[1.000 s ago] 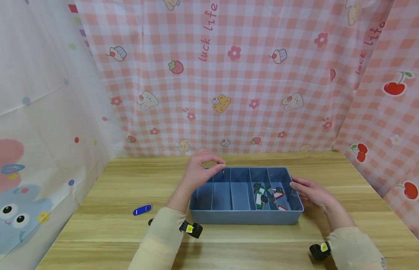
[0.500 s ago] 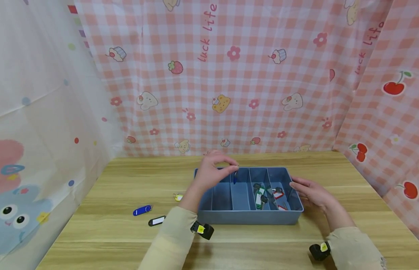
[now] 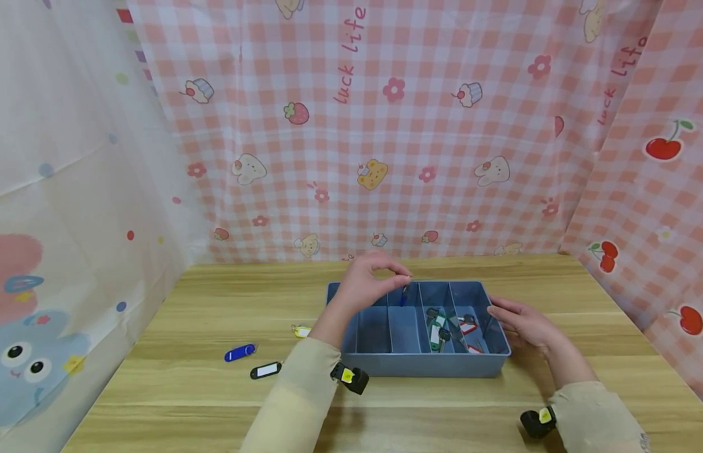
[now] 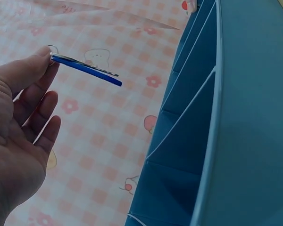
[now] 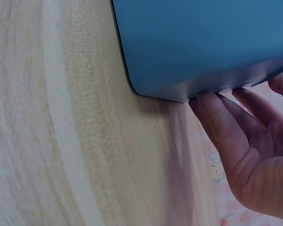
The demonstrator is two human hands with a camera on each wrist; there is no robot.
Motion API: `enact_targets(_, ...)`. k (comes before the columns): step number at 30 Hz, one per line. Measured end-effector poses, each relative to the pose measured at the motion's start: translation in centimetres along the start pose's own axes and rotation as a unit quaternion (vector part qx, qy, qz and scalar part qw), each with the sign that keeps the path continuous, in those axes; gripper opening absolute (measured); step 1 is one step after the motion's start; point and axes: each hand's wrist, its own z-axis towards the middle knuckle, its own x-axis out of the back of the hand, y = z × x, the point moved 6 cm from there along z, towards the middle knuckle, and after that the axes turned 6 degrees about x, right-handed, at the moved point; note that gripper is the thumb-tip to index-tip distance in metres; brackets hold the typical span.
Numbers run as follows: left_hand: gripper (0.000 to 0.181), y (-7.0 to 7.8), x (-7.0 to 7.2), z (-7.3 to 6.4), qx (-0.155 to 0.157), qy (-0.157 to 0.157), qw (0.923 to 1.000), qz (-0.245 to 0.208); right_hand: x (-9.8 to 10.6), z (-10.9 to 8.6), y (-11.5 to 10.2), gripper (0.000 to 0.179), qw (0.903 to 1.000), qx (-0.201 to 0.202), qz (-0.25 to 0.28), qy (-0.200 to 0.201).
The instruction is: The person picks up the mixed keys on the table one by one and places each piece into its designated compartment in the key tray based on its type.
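My left hand (image 3: 368, 286) pinches a key ring between thumb and fingertips. From it hang a blue key tag (image 4: 96, 74) and a metal key (image 4: 106, 70), above the middle compartment of a blue-grey divided box (image 3: 413, 365). Keys with green tags (image 3: 436, 331) lie in the compartment right of the middle. The rightmost compartment holds keys with red tags (image 3: 467, 328). Against the box's right end wall rests my right hand (image 3: 527, 324), its fingers extended along the outside and one digit at the rim. In the right wrist view those fingers (image 5: 221, 113) touch the outer wall.
Left of the box on the wooden table (image 3: 175, 402) lie a blue key tag (image 3: 240, 352), a black key tag (image 3: 265, 370) and a yellow key tag (image 3: 301, 331), the last partly behind my left sleeve. Checked cloth (image 3: 396, 207) hangs behind the table.
My left hand has moved right with the blue-tagged key, from the box's left part to over its middle compartment. The yellow and black tags have come into sight. My right hand stays at the box.
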Motion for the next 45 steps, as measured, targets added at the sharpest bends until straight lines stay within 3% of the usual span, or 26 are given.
enact_targets(7, 0.009, -0.8, -0.4, 0.7, 0.033, -0.031, 0.999, 0.003, 0.2, 0.0, 0.1, 0.07, 1.0, -0.003, -0.001, 0.002)
enact_targets(18, 0.007, -1.8, -1.1, 1.9, 0.023, -0.081, 0.9964, 0.004, 0.2, -0.1, 0.1, 0.068, 1.0, -0.001, -0.006, -0.002)
enact_targets(26, 0.009, -2.9, -1.7, 2.3, 0.054, -0.114, 0.9919, -0.012, 0.2, -0.1, 0.2, 0.068, 0.9999, -0.003, -0.014, -0.002)
enact_targets(35, 0.008, -4.3, -2.2, 2.5, 0.099, -0.141, 0.9851, 0.003, 0.2, 0.0, 0.2, 0.068, 1.0, -0.002, -0.006, 0.0)
enact_targets(45, 0.006, -5.0, -2.6, 2.7, 0.086, -0.159, 0.9829, 0.035, 0.1, 0.0, 0.0, 0.07, 0.9998, -0.007, -0.019, 0.002)
